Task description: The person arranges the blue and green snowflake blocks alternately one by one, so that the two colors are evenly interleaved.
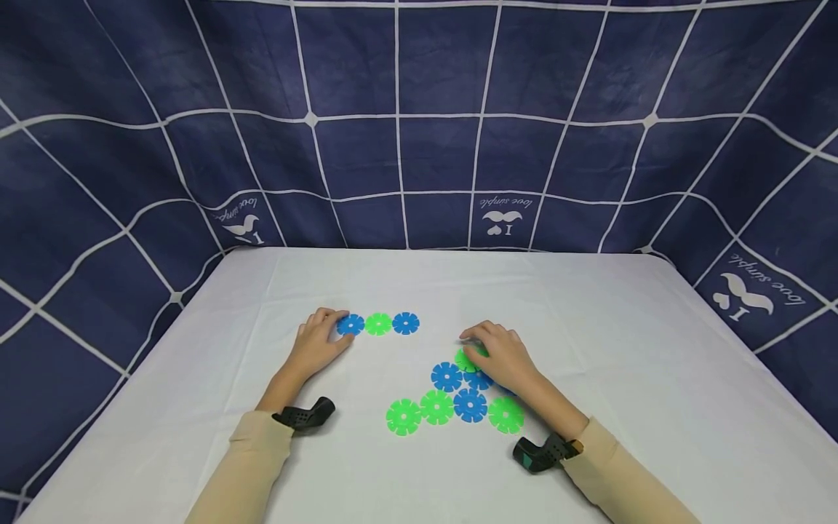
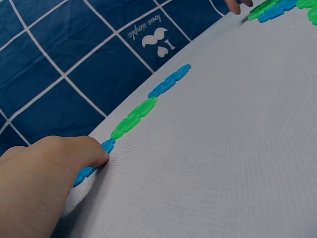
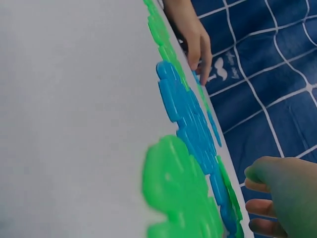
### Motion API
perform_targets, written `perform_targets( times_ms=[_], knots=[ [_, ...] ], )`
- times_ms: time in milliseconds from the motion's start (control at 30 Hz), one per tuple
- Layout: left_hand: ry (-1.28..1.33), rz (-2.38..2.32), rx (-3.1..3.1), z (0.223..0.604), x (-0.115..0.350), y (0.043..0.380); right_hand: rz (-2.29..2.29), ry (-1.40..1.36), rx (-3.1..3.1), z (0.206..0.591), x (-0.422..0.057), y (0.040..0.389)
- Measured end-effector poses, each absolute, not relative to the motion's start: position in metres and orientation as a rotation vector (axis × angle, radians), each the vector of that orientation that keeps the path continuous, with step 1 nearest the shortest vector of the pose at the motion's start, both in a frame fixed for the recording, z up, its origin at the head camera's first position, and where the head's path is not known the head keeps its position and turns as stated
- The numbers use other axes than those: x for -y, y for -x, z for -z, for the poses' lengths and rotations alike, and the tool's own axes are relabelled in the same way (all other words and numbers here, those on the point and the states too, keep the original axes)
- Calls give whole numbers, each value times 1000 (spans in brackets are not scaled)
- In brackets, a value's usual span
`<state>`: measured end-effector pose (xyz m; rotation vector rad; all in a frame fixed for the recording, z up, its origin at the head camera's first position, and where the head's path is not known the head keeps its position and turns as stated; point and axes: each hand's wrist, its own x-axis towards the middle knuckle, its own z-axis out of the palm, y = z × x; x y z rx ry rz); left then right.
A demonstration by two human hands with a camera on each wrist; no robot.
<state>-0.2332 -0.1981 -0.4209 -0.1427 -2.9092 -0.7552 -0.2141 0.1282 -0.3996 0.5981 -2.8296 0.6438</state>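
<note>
1. Notched blue disc (image 1: 354, 321) lies flat on the white tabletop (image 1: 340, 466), at the left end of a row of three toward the table's far side.
2. Your left hand (image 1: 318, 347) pinches that disc by its edges, thumb on the near side and index finger on the far side; your other fingers bend beside it.
3. Next along the row come a green disc (image 1: 378, 330), then a second blue disc (image 1: 406, 317). Whether their edges touch, I cannot tell.
4. Your right hand (image 1: 500, 355) is over the looser group, thumb and index finger parted, the other fingers loosely bent. It covers part of another green disc (image 1: 464, 361); I cannot tell whether a fingertip touches it.
5. Nearer you, this group's front line runs green, green, blue, green from left to right, with more blue discs (image 1: 447, 370) between that line and your right hand. One blue piece shows only partly below your wrist.
6. Behind the table hangs a dark blue cloth (image 1: 439, 153) with white grid lines. Black devices (image 1: 304, 417) sit at both wrists, beside your beige sleeves (image 1: 245, 466).
</note>
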Motion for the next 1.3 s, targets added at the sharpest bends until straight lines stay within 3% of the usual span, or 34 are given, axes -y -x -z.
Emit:
perform_targets(
  times_ms=[467,1300],
  knots=[
    [158,769,2911,422,199,235,-742,-715,2791,421,-146,213],
    [148,745,2915,421,199,234,-792,-729,2808,420,-145,213]
  ],
)
